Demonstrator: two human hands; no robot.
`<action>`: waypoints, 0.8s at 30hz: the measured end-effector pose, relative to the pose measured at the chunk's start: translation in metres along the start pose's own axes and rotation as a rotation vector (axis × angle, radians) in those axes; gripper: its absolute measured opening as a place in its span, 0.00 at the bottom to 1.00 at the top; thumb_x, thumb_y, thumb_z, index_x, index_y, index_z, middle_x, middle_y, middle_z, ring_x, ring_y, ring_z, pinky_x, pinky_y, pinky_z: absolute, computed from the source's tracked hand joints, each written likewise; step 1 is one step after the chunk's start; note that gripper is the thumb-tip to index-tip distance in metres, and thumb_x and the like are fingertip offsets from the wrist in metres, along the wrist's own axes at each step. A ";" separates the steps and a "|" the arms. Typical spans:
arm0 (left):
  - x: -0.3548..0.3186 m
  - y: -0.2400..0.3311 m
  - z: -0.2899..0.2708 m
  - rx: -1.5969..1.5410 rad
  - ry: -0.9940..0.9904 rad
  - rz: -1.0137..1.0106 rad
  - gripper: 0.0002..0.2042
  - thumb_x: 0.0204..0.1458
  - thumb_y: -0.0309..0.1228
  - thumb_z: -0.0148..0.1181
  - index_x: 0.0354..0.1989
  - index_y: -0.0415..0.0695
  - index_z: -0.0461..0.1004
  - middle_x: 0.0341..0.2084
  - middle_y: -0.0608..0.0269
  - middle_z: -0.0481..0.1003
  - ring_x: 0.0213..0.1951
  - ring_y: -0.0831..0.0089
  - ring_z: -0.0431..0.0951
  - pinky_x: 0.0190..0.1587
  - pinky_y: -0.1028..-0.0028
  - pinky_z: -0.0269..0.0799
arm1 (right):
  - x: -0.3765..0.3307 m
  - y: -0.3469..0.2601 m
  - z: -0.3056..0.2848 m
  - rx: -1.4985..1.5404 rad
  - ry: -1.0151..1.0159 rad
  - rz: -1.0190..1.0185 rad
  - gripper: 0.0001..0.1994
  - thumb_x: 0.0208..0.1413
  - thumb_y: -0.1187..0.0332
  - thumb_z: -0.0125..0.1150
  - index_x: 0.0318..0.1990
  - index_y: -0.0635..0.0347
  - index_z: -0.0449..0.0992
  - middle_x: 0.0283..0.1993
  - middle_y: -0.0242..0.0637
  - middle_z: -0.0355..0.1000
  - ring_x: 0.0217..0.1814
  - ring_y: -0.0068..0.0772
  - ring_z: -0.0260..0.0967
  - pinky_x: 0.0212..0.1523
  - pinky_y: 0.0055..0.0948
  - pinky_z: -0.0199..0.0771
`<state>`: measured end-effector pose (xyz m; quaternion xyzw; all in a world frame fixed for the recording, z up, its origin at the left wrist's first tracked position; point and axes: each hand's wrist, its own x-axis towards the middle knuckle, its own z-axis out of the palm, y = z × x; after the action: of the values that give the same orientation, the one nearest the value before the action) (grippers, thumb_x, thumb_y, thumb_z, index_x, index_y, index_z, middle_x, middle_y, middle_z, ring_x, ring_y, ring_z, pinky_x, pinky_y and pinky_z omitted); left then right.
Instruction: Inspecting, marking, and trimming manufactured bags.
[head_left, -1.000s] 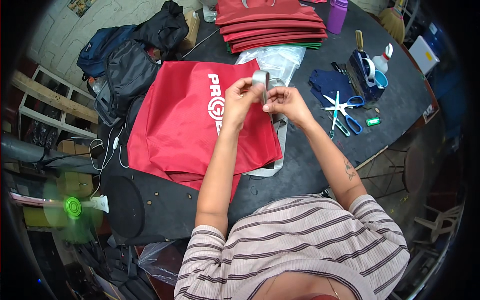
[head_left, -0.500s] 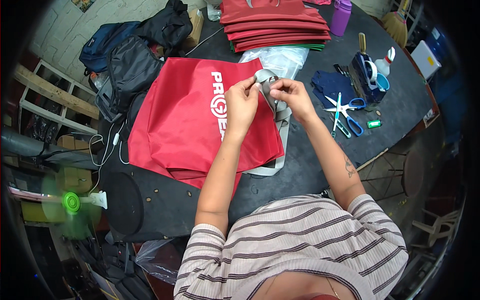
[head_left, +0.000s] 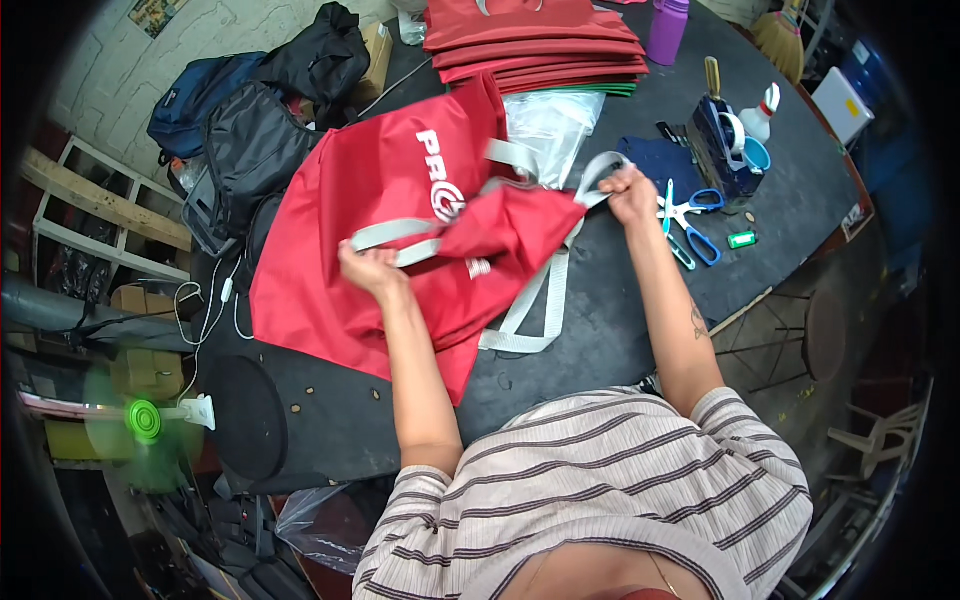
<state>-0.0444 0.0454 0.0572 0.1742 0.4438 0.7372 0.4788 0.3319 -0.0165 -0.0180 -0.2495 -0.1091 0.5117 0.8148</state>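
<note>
A red tote bag [head_left: 345,190] with white lettering lies bunched across the table, its upper part folded over and pulled up between my hands. My left hand [head_left: 370,268] is closed round a grey strap handle [head_left: 405,232] of the bag, left of the lettering. Farther right, my right hand [head_left: 632,195] grips the looped grey handle [head_left: 597,172], drawing the red cloth to a point. Another grey strap [head_left: 545,315] hangs loose on the table below the bag. How many bags lie under the top cloth I cannot tell.
A stack of folded red bags [head_left: 540,50] sits at the back, clear plastic [head_left: 555,125] before it. To the right are blue-handled scissors [head_left: 705,245], a green lighter-like item [head_left: 741,240], a tape dispenser [head_left: 720,150] and a purple bottle [head_left: 668,30]. Dark backpacks [head_left: 260,140] line the left; a fan [head_left: 145,420] spins beyond.
My hands have moved apart, left hand toward me and leftward, right hand to the right. The grey straps, earlier held together, are now spread, and the red cloth is lifted and twisted.
</note>
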 end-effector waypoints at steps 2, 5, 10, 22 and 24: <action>0.015 0.015 -0.014 -0.158 0.062 0.041 0.15 0.55 0.42 0.43 0.22 0.45 0.59 0.11 0.70 0.53 0.09 0.79 0.52 0.12 0.78 0.49 | 0.009 -0.007 -0.014 0.131 0.316 0.018 0.12 0.61 0.72 0.34 0.24 0.59 0.60 0.19 0.34 0.55 0.21 0.30 0.53 0.31 0.37 0.61; 0.020 0.034 -0.012 -0.148 -0.068 0.086 0.16 0.55 0.44 0.50 0.25 0.46 0.60 0.13 0.66 0.58 0.11 0.79 0.55 0.16 0.77 0.55 | 0.016 -0.018 -0.033 -0.021 0.139 -0.043 0.10 0.62 0.68 0.39 0.36 0.65 0.65 0.26 0.37 0.65 0.29 0.36 0.64 0.38 0.43 0.67; -0.001 0.080 -0.013 -0.224 -0.602 -0.002 0.11 0.56 0.27 0.50 0.48 0.41 0.64 0.27 0.57 0.71 0.29 0.71 0.71 0.40 0.68 0.70 | -0.017 -0.047 0.032 -1.031 0.506 -0.467 0.25 0.49 0.70 0.62 0.54 0.58 0.59 0.44 0.41 0.64 0.41 0.35 0.66 0.44 0.33 0.68; -0.007 0.075 -0.026 1.745 0.052 0.693 0.11 0.41 0.23 0.58 0.34 0.51 0.75 0.34 0.51 0.71 0.41 0.49 0.70 0.44 0.53 0.64 | -0.134 0.012 0.077 -1.519 -0.673 -0.145 0.33 0.39 0.69 0.69 0.55 0.56 0.60 0.47 0.49 0.69 0.48 0.53 0.68 0.48 0.40 0.69; -0.010 0.069 -0.030 1.871 0.012 0.744 0.17 0.40 0.22 0.57 0.41 0.49 0.73 0.43 0.47 0.66 0.50 0.47 0.63 0.52 0.49 0.57 | -0.139 0.011 0.090 -1.539 -0.486 0.082 0.29 0.40 0.70 0.67 0.52 0.55 0.62 0.44 0.44 0.71 0.46 0.51 0.70 0.45 0.40 0.70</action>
<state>-0.0977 0.0119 0.0992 0.6041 0.7641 0.1959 -0.1135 0.2220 -0.1094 0.0639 -0.6261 -0.5955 0.3626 0.3490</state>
